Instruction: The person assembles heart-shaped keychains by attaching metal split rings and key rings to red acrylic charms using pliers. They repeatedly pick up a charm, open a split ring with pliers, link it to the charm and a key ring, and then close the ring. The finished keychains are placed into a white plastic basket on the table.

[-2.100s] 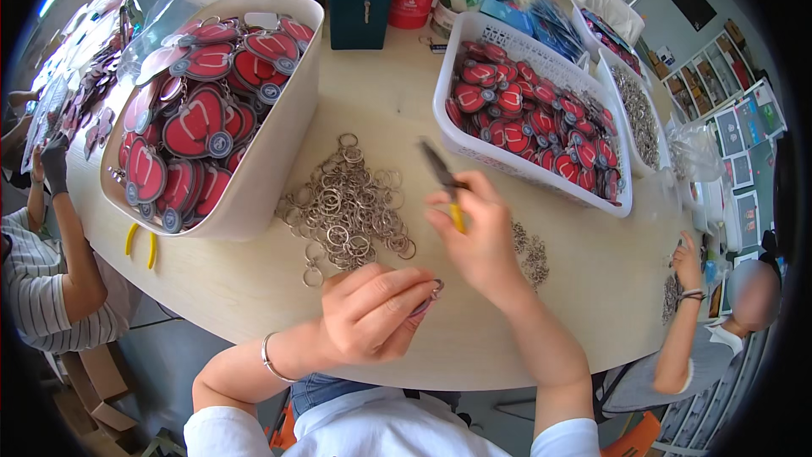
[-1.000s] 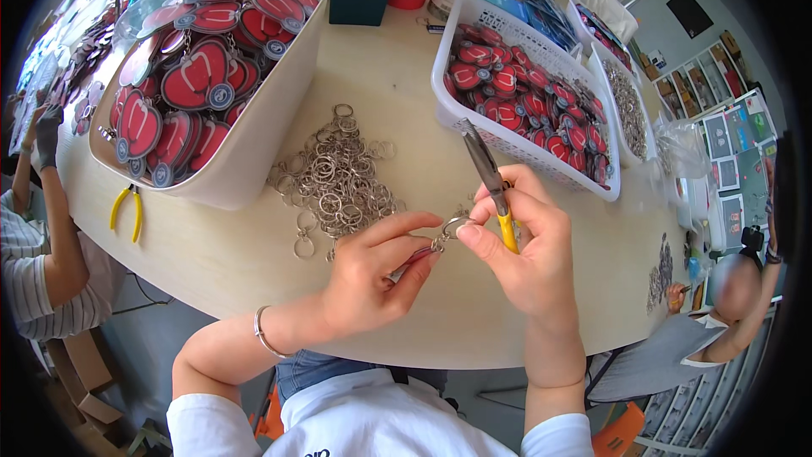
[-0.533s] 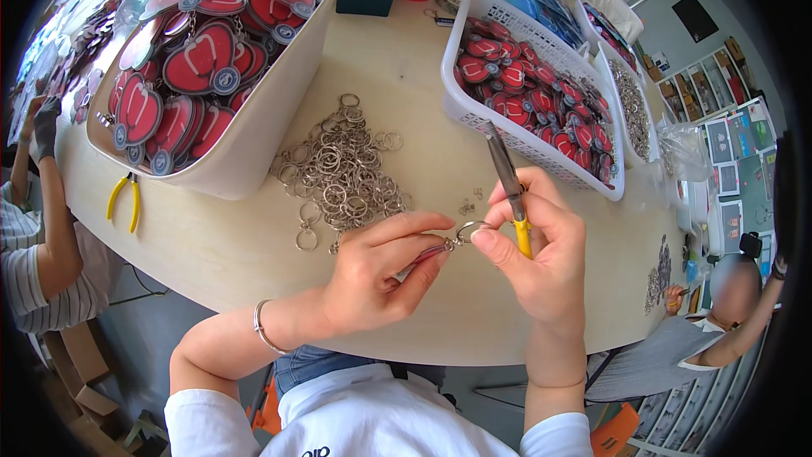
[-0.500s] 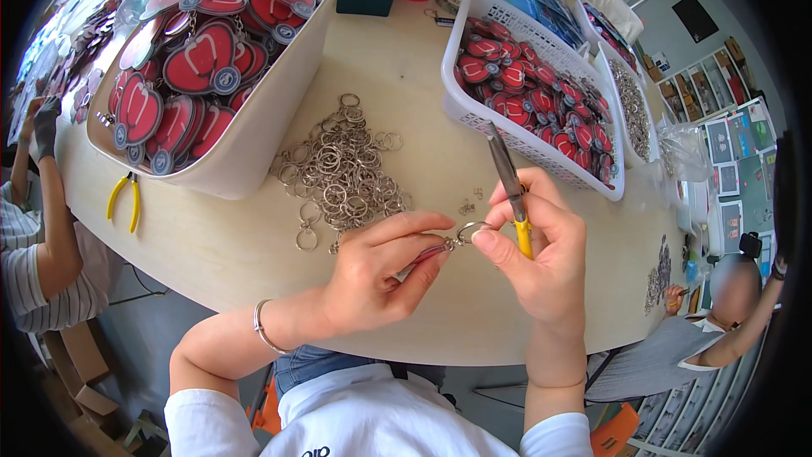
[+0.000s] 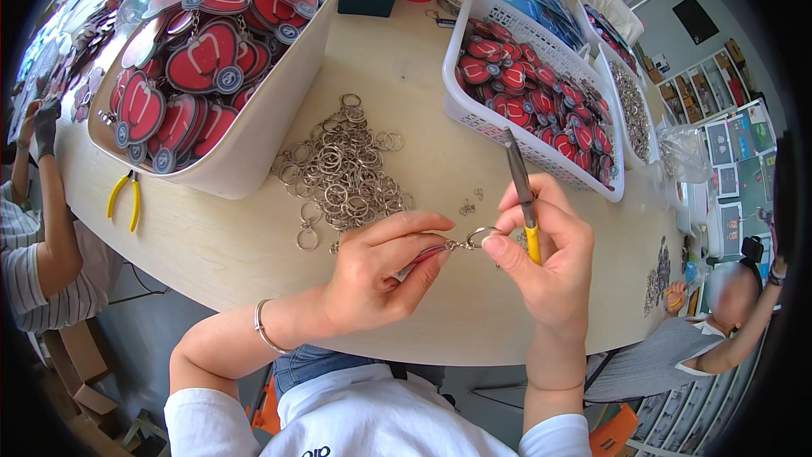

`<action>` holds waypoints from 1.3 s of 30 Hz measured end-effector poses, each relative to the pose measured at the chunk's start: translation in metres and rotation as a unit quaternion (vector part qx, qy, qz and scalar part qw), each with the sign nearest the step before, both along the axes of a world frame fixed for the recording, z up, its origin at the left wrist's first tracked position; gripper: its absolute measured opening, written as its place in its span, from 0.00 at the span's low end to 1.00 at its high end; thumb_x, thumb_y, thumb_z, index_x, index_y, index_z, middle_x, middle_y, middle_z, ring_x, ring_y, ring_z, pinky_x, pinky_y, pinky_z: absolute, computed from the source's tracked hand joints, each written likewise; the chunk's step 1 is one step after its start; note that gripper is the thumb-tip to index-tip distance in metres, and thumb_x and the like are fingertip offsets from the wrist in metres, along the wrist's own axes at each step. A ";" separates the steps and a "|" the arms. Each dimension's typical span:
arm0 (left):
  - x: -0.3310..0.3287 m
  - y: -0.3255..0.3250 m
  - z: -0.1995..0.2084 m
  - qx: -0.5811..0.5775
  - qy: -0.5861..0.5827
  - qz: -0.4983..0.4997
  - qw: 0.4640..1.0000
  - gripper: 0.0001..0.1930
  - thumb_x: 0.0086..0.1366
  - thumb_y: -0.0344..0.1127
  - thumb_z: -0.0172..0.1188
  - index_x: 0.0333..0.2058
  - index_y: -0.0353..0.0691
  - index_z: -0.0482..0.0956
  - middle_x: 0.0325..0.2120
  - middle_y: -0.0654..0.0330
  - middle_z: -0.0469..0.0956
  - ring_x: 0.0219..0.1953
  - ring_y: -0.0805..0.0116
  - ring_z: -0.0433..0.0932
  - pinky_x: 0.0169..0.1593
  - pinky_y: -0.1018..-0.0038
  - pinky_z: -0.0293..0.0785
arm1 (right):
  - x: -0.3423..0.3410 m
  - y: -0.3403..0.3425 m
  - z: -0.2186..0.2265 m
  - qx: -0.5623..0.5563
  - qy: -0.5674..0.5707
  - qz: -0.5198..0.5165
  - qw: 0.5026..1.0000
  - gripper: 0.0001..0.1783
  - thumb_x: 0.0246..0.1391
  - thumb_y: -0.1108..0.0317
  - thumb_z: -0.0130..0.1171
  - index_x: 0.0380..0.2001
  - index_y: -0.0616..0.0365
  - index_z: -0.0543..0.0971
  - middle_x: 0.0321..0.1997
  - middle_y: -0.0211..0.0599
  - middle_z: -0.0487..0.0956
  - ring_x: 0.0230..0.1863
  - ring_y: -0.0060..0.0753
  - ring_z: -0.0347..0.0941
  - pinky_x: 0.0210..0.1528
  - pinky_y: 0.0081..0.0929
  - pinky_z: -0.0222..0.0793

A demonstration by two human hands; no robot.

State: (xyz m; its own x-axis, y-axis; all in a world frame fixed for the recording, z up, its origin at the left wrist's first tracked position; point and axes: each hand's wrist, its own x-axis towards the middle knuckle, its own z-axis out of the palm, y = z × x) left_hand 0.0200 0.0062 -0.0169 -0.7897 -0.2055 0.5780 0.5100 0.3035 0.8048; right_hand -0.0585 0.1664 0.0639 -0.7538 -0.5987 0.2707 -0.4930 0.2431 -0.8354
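My left hand (image 5: 368, 275) pinches a red acrylic keychain charm (image 5: 431, 252), mostly hidden by the fingers. A short metal chain runs from the charm to a split key ring (image 5: 471, 238), which my right hand (image 5: 554, 262) grips between thumb and index finger. That same hand keeps yellow-handled pliers (image 5: 523, 190) tucked among its fingers, the dark jaws pointing up and away. Beyond my left hand lies a heap of metal key rings (image 5: 342, 178) with chains. A few tiny metal links (image 5: 467, 207) are scattered on the table past the held ring.
A white bin (image 5: 292, 93) of red charms stands at the far left, a perforated white basket (image 5: 541, 161) of more charms at the far right. Another pair of yellow pliers (image 5: 124, 201) lies at the left edge. Co-workers sit on both sides of the table (image 5: 254, 245).
My right hand has shifted slightly right with the pliers and ring, drawing the chain out straighter from the charm. My left hand has stayed in place.
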 end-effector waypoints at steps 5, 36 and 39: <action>-0.004 -0.003 0.001 -0.029 0.059 0.025 0.997 0.08 0.47 0.18 0.64 0.29 0.30 0.80 0.35 0.52 0.79 0.24 0.63 0.78 0.24 0.75 0.74 | 0.005 0.009 0.002 0.021 0.009 -0.016 1.000 0.08 0.43 0.73 0.69 0.24 0.64 0.78 0.36 0.37 0.73 0.33 0.30 0.70 0.38 0.24 0.66; 0.000 -0.015 0.007 -0.214 0.201 0.061 0.954 0.13 0.35 0.20 0.62 0.26 0.30 0.81 0.37 0.58 0.80 0.25 0.69 0.75 0.21 0.79 0.70 | 0.031 0.039 -0.027 0.162 0.216 0.056 0.961 0.16 0.35 0.68 0.72 0.17 0.59 0.71 0.32 0.39 0.71 0.27 0.39 0.67 0.28 0.34 0.63; -0.002 -0.013 0.006 -0.208 0.211 0.058 0.953 0.13 0.35 0.20 0.63 0.26 0.31 0.81 0.37 0.61 0.80 0.25 0.69 0.75 0.21 0.79 0.70 | 0.033 0.039 -0.027 0.159 0.240 0.048 0.957 0.17 0.34 0.69 0.72 0.15 0.59 0.70 0.30 0.39 0.70 0.24 0.38 0.66 0.24 0.31 0.62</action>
State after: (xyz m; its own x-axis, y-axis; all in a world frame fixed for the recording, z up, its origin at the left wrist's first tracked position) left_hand 0.0182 -0.0070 -0.0111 -0.4553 0.0393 0.8894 0.7053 0.6257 0.3334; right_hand -0.0259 0.2057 0.0373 -0.5261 -0.7679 0.3655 -0.8340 0.3816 -0.3986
